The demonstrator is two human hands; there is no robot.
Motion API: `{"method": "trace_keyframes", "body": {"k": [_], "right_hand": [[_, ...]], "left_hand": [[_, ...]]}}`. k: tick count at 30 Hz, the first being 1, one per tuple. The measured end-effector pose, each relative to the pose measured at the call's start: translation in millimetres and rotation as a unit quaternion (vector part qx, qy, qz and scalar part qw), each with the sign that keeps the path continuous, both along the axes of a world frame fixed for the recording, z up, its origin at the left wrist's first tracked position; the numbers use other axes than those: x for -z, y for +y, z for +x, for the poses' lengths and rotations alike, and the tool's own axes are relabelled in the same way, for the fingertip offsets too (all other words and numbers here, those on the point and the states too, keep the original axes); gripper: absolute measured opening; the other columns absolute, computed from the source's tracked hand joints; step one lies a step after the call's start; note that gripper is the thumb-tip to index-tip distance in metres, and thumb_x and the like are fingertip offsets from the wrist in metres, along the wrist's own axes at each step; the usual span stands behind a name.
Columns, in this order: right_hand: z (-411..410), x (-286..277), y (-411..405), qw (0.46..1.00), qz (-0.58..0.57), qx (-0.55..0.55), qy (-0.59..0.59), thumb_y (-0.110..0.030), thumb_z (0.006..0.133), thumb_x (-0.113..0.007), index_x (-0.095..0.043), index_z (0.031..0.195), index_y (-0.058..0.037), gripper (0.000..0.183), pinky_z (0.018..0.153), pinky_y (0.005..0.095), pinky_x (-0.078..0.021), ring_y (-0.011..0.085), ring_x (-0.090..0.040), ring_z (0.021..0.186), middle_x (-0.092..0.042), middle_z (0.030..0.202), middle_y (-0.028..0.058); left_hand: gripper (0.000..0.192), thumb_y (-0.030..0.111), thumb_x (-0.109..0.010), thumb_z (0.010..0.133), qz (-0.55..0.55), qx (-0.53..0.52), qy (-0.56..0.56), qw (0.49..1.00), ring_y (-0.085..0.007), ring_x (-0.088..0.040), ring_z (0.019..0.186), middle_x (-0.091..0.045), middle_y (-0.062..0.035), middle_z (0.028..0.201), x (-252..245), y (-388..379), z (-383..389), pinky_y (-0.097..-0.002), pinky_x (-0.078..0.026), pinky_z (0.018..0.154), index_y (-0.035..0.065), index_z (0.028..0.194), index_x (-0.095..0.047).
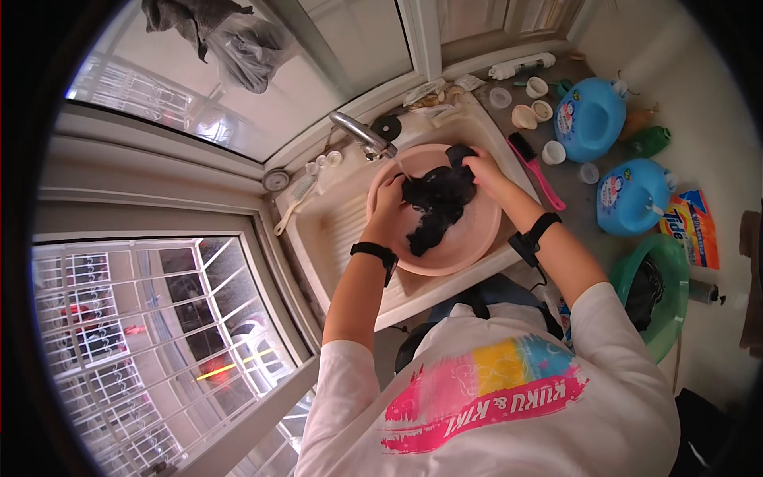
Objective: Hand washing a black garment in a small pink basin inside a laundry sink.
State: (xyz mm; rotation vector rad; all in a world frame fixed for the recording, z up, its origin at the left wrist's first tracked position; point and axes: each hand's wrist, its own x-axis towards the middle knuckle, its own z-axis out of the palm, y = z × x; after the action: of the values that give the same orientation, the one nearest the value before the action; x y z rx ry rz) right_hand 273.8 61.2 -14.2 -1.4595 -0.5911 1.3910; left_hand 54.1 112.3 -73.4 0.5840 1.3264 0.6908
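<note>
A wet black cloth (438, 200) lies in a pink plastic basin (411, 262), which stands in a white laundry sink (351, 229) with a ribbed washboard side. Water runs from the metal faucet (363, 134) onto the cloth. At the basin's left side, my left hand (388, 197) grips the cloth's edge, its fingertips partly hidden. My right hand (483, 169) pinches another part of the cloth near the basin's upper right rim and lifts it a little. Both wrists wear black straps.
Right of the sink are a pink-handled brush (539, 173), blue detergent jugs (590, 119), small white cups (553, 152), a Tide bag (694, 229) and a green basin (676, 298) holding dark cloth. A white-handled brush (295, 206) rests on the sink's left ledge. A barred window is at the left.
</note>
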Motion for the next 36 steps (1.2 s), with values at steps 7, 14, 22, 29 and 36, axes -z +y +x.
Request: {"method": "trace_keyframes", "body": {"k": [7,14,22,29,36], "right_hand": [[-37.4,15.8,-7.0,0.989,-0.047,-0.131,-0.056,-0.006,0.066,-0.058,-0.057,0.111,-0.0010,0.045,0.068,0.0303,-0.0468,0.0204,-0.060,0.081,-0.062,0.093,0.0126],[-80.9,88.0,21.9,0.945,0.114,-0.107,-0.286,-0.013,0.057,-0.074,-0.048,0.116,0.0020,0.067,0.073,0.0298,-0.0482,0.0234,-0.061,0.082,-0.062,0.091,0.0122],[-92.2,27.5,34.1,0.984,0.048,-0.080,0.149,-0.009,0.081,-0.048,-0.061,0.082,0.0032,0.018,0.039,0.0283,-0.0395,0.0150,-0.054,0.045,-0.059,0.061,0.0092],[-99.7,19.6,39.4,0.930,-0.068,0.033,0.360,-0.015,0.083,-0.044,-0.062,0.084,-0.0028,0.021,0.052,0.0294,-0.0475,0.0177,-0.059,0.057,-0.059,0.069,0.0077],[-63.3,21.1,44.9,0.889,-0.050,0.008,0.456,-0.007,0.084,-0.037,-0.056,0.091,-0.0014,0.021,0.064,0.0370,-0.0521,0.0214,-0.061,0.073,-0.060,0.084,0.0119]], "left_hand": [[0.022,0.018,-0.062,0.082,0.167,0.105,0.058,0.979,-0.0124,-0.060,0.065,-0.063,-0.0036,0.082,-38.5,18.7,23.4,-0.0238,-0.047,0.058,0.0026,0.097,-0.063],[0.022,0.020,-0.064,0.079,0.133,0.059,0.103,0.984,-0.0157,-0.059,0.064,-0.062,-0.0072,0.076,-87.4,13.0,53.3,-0.0271,-0.047,0.056,0.0009,0.091,-0.064],[0.037,0.002,-0.054,0.080,0.122,0.054,-0.022,0.991,-0.0171,-0.057,0.093,-0.059,-0.0118,0.100,-97.8,-27.6,-18.9,-0.0282,-0.046,0.080,-0.0005,0.116,-0.051],[0.069,-0.005,-0.069,0.068,0.196,0.092,0.117,0.969,-0.0167,-0.052,0.104,-0.055,-0.0069,0.114,-40.3,-51.8,10.0,-0.0278,-0.043,0.087,0.0072,0.130,-0.040],[0.054,0.001,-0.069,0.069,0.139,0.169,0.168,0.961,-0.0173,-0.055,0.099,-0.058,-0.0067,0.112,-20.8,-34.7,11.1,-0.0280,-0.043,0.086,0.0049,0.121,-0.051]]}}
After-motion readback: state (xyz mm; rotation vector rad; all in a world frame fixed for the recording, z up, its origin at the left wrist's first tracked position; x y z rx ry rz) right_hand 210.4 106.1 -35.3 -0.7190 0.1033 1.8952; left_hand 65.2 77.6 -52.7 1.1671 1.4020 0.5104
